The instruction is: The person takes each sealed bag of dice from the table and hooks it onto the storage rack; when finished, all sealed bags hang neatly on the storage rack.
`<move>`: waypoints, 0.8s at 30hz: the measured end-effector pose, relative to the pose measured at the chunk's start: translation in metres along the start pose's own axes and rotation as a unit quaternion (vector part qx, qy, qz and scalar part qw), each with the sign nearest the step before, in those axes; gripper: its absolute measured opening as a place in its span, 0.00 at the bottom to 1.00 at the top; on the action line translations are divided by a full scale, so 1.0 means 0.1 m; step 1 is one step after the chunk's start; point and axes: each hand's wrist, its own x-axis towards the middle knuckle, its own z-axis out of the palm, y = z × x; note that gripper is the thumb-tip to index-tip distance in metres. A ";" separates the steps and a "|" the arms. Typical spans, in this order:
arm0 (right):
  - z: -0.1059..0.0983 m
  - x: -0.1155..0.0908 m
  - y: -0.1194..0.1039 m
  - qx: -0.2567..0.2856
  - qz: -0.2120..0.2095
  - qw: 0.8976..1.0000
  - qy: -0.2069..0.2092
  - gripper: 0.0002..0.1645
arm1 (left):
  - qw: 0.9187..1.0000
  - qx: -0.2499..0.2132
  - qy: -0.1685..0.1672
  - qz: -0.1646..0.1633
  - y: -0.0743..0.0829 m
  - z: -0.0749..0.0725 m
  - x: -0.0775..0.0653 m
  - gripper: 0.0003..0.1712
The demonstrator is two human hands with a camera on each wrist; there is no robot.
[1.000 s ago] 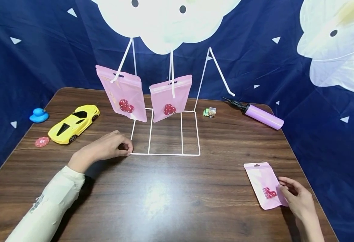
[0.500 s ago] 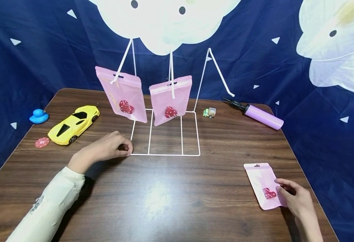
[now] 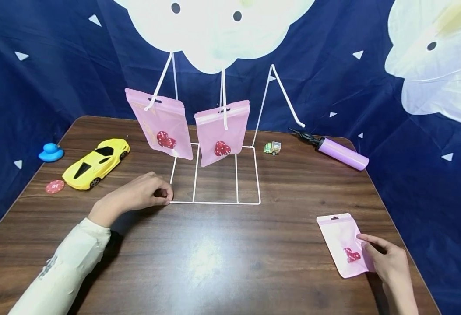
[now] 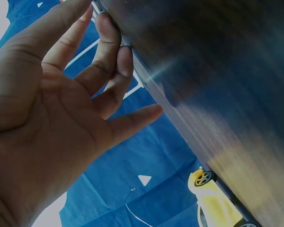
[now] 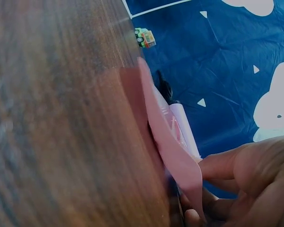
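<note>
A white wire rack (image 3: pixel 214 203) stands mid-table, its front left corner pinched by my left hand (image 3: pixel 135 196). Two pink zip bags with red dice hang from its hooks: a left bag (image 3: pixel 161 116) and a middle bag (image 3: pixel 218 129). The right hook (image 3: pixel 287 95) bears nothing. At the right, my right hand (image 3: pixel 389 264) pinches the side edge of a third pink zip bag (image 3: pixel 334 240) holding red dice (image 3: pixel 351 255). In the right wrist view the thumb lies on one face of this bag (image 5: pixel 173 156) and fingers are behind it, its far end tilted close over the wood.
On the left are a yellow toy car (image 3: pixel 96 164), a blue rubber duck (image 3: pixel 51 152) and a red poker chip (image 3: pixel 54 186). Behind the rack's right side sit a small toy truck (image 3: pixel 272 148) and a purple hand pump (image 3: pixel 342 153). Blue cloth (image 3: pixel 332 26) closes off the back.
My right hand's fingers have moved a little further onto the bag, and the dice inside have shifted. The middle hanging bag has swung slightly, its bottom now lower in view. My left hand stays put.
</note>
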 end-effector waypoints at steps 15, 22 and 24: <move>-0.05 -0.08 -0.14 0.131 0.019 0.988 0.080 0.14 | 1.000 0.001 -0.002 -0.005 0.01 0.02 -0.01 0.12; -0.04 -0.06 -0.22 0.138 -0.036 0.982 0.127 0.12 | 1.000 -0.004 -0.004 -0.011 0.01 0.01 -0.01 0.12; -0.03 -0.06 -0.25 0.164 -0.044 0.975 0.140 0.13 | 1.000 -0.002 -0.004 -0.010 0.01 0.00 -0.01 0.12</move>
